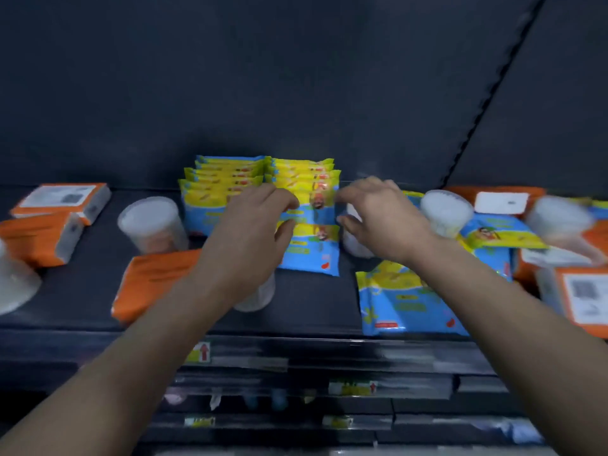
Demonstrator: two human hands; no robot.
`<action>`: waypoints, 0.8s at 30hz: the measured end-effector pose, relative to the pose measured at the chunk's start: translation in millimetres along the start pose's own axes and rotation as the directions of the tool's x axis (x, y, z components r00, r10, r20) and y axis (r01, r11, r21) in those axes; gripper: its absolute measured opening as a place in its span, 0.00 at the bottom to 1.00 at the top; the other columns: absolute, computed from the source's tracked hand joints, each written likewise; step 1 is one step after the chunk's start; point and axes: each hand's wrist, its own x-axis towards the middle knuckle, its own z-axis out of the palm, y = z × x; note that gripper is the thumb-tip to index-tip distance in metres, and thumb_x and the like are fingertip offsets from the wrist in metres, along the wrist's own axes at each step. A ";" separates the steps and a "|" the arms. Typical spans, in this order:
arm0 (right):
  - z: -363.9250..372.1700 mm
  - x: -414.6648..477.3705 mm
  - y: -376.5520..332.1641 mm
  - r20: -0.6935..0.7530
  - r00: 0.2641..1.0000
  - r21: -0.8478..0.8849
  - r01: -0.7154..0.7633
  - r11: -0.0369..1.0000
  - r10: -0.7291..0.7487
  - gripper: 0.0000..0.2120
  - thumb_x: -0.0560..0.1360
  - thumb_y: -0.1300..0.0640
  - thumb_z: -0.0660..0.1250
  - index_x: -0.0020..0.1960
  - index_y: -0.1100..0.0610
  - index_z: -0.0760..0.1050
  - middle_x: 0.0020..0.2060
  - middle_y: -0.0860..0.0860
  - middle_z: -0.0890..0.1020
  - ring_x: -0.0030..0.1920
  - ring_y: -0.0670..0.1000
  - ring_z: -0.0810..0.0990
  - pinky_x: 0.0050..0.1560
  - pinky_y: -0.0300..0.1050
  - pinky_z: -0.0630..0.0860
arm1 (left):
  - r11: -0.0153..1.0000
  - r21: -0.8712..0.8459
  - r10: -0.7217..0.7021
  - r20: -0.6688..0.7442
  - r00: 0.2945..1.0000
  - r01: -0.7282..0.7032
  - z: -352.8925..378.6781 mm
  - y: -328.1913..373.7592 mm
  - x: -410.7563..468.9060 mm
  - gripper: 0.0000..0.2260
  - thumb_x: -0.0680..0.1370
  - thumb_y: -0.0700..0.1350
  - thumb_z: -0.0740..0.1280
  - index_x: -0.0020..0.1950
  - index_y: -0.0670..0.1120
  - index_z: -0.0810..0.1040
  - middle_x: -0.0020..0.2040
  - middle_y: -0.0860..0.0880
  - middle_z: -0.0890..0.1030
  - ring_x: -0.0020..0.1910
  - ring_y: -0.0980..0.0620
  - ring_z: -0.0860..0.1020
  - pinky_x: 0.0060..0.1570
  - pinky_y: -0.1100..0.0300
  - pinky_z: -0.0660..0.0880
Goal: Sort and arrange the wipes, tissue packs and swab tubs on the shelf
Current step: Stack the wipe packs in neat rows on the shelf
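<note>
Two rows of yellow-and-blue wipes packs (223, 179) stand at the back middle of the dark shelf (312, 307). My left hand (256, 225) pinches the left edge of the front upright wipes pack (312, 209) in the right row, and my right hand (378, 212) pinches its right edge. Another wipes pack (309, 258) leans just in front of it. Orange tissue packs (151, 278) and clear swab tubs (151, 222) lie scattered on both sides. One tub (258, 294) is partly hidden by my left wrist, another (355, 246) by my right hand.
Loose wipes packs (404, 301) lie at the front right and further right (493, 235). Tissue packs (62, 199) sit far left, more (582, 297) far right, with tubs (444, 212) between. Price rails (329, 357) of lower shelves run below.
</note>
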 end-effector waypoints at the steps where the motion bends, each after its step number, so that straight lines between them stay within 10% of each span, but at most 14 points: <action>1: -4.5 -8.4 9.4 0.000 0.999 -0.016 -0.048 0.999 0.048 0.16 0.77 0.54 0.62 0.64 0.55 0.72 0.60 0.54 0.76 0.62 0.56 0.70 0.59 0.48 0.61 | 0.999 -0.033 0.031 0.017 0.999 -0.031 7.8 6.5 5.9 0.09 0.72 0.42 0.63 0.49 0.41 0.78 0.45 0.44 0.78 0.47 0.43 0.76 0.47 0.57 0.68; 13: -20.1 -136.6 84.7 0.190 0.830 -0.139 -0.506 0.851 0.525 0.22 0.74 0.52 0.67 0.67 0.54 0.70 0.62 0.55 0.75 0.64 0.58 0.70 0.61 0.50 0.68 | 0.930 -0.244 0.356 0.405 0.842 -0.276 100.5 90.9 22.4 0.13 0.77 0.47 0.65 0.60 0.45 0.74 0.56 0.48 0.74 0.56 0.47 0.72 0.56 0.54 0.68; 24: -34.1 -218.2 141.0 0.138 0.733 -0.162 -0.646 0.746 0.666 0.21 0.74 0.54 0.67 0.66 0.55 0.70 0.62 0.56 0.74 0.63 0.58 0.69 0.61 0.53 0.68 | 0.874 -0.306 0.477 0.393 0.786 -0.377 144.0 178.1 38.5 0.16 0.77 0.48 0.64 0.63 0.46 0.71 0.59 0.48 0.72 0.60 0.47 0.70 0.59 0.52 0.66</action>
